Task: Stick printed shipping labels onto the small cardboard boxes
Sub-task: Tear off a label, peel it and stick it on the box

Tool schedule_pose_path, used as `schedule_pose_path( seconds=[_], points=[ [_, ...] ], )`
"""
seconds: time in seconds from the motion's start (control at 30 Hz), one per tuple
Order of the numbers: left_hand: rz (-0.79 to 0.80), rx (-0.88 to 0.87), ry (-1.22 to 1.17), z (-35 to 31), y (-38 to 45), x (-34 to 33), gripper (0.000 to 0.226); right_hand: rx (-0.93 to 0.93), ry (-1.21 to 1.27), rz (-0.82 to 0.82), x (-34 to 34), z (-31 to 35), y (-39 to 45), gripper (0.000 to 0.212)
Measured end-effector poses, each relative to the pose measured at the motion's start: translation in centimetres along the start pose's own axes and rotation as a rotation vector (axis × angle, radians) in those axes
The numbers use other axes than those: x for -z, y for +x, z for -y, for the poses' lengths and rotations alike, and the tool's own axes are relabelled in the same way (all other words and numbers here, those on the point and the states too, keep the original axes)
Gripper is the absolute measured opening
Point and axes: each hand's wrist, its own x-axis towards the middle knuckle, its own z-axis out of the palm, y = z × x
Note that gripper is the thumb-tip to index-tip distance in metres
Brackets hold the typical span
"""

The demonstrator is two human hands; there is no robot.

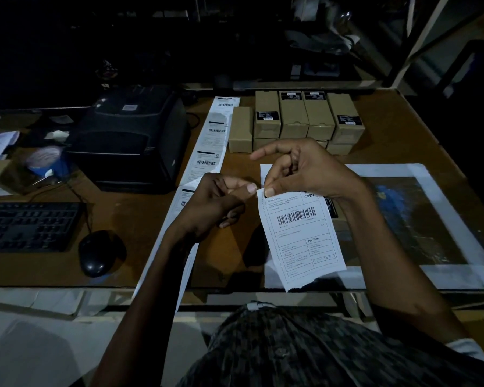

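A white printed shipping label (301, 238) with a barcode hangs in the air above the table's front edge. My right hand (305, 169) pinches its top left corner between thumb and middle fingers, the index finger sticking out to the left. My left hand (221, 202) pinches the same corner from the left with its thumb on top. Several small brown cardboard boxes (294, 115) stand in a cluster at the back of the table, some with black stickers. A long strip of printed labels (207, 152) runs from the back centre down past my left wrist.
A black label printer (132, 138) stands at the left, with a keyboard (28, 227) and a mouse (101, 252) in front of it. A dark mat with a white border (436, 191) lies at the right under my right arm. The wooden table (403, 129) ends near my body.
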Motion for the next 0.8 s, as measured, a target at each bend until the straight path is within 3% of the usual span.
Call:
schedule_pose_path(
  seconds=[0.8],
  points=[
    [0.018, -0.026, -0.050, 0.56, 0.07, -0.58, 0.022, 0.052, -0.016, -0.022, -0.02, 0.04, -0.16, 0.061]
  ],
)
